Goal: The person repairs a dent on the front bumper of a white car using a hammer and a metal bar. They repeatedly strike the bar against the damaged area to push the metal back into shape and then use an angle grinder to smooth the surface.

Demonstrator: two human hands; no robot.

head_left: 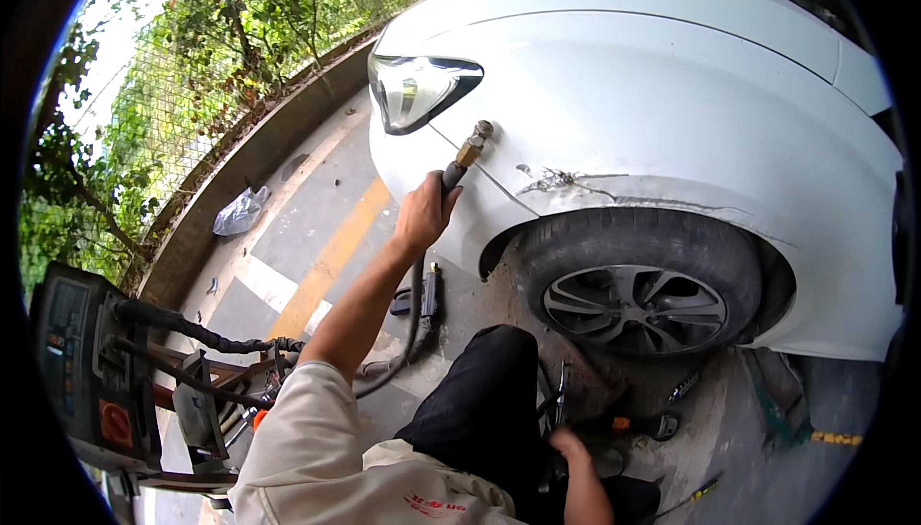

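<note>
My left hand [424, 210] is raised and wrapped round the dark handle of a cabled tool with a brass-coloured metal head [470, 149]. The head is in front of a white car's fender [614, 84], below the headlight [422, 89]; whether it touches the panel I cannot tell. To its right is a scraped, dented patch [556, 180] above the wheel arch. My right hand [568, 443] is low beside my knee, fingers curled and partly hidden against dark things. A slim metal tool [562, 391] stands just above that hand.
A machine with a control panel and red knob [116, 423] stands at the left, with thick cables [192, 328] running from it. The car's wheel [633, 304] is in front. A black-and-orange power tool [652, 425] and a screwdriver [705, 489] lie at right. A plastic bag [242, 211] lies by the kerb.
</note>
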